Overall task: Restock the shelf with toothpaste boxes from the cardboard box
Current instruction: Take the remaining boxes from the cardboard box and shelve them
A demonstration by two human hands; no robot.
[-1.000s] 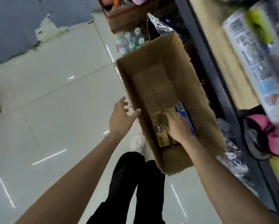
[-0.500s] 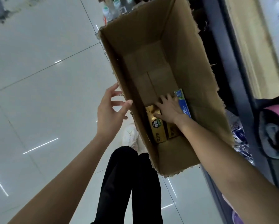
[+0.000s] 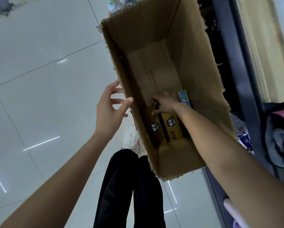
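Reaching down into the cardboard box (image 3: 195, 66), the right hand (image 3: 165, 103) lies on the gold toothpaste boxes (image 3: 171, 129) at the bottom, near end — fingers spread, whether it grips one can't be told. A blue box (image 3: 184, 96) sits just beside it. Left hand (image 3: 109, 111) is outside by the box's left wall, fingers apart, holding nothing — floor (image 3: 39, 79) below.

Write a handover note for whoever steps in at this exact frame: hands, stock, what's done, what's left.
Right hand: down inside the cardboard box, fingers spread over the gold toothpaste boxes; no firm grip visible.
Left hand: open, empty, beside the box's left wall.
Stock: two gold boxes and a blue one on the bottom; the rest of the bottom is bare.
Done: cannot tell from here.
Left: lift these last boxes onto the shelf at right.
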